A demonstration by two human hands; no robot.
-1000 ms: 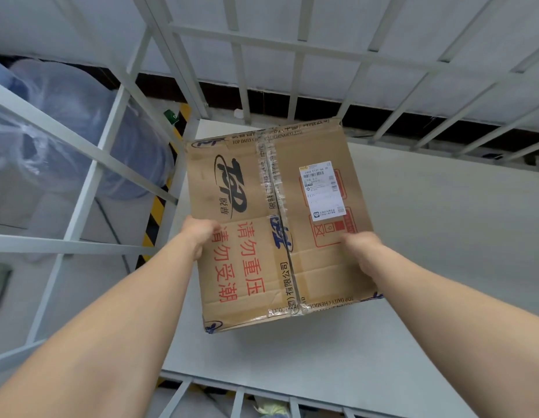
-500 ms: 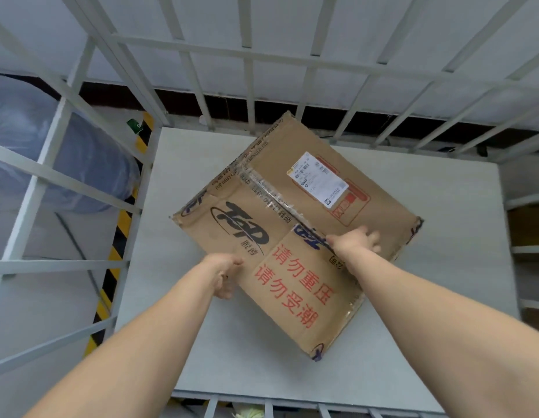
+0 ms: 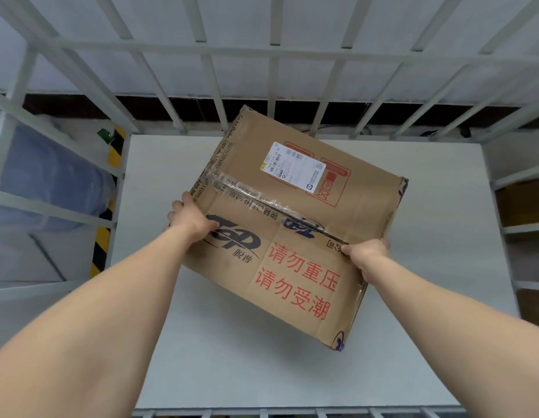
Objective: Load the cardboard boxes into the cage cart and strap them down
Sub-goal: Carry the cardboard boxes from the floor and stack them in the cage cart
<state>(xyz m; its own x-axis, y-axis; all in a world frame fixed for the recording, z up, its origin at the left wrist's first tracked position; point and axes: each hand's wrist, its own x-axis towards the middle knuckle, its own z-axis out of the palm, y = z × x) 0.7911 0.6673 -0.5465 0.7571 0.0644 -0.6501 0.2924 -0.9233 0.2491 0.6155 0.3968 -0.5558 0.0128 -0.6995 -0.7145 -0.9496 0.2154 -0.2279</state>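
Note:
A taped brown cardboard box [image 3: 295, 224] with red characters and a white shipping label sits skewed over the grey floor of the cage cart [image 3: 159, 312], its far corner near the back bars. My left hand [image 3: 191, 217] grips the box's left edge, fingers curled over the side. On the box's right edge my right hand [image 3: 366, 254] holds on, its fingers wrapped down the side and partly hidden.
White bars of the cage cart wall [image 3: 274, 52] rise at the back and on both sides. Outside the left bars stands a large plastic-wrapped blue bundle [image 3: 48, 182] beside yellow-black floor tape [image 3: 103, 236]. Brown boxes [image 3: 521, 203] show beyond the right bars.
The box has turned further clockwise and shifted toward the cart's middle. Both hands slid from its top face out to its left and right edges.

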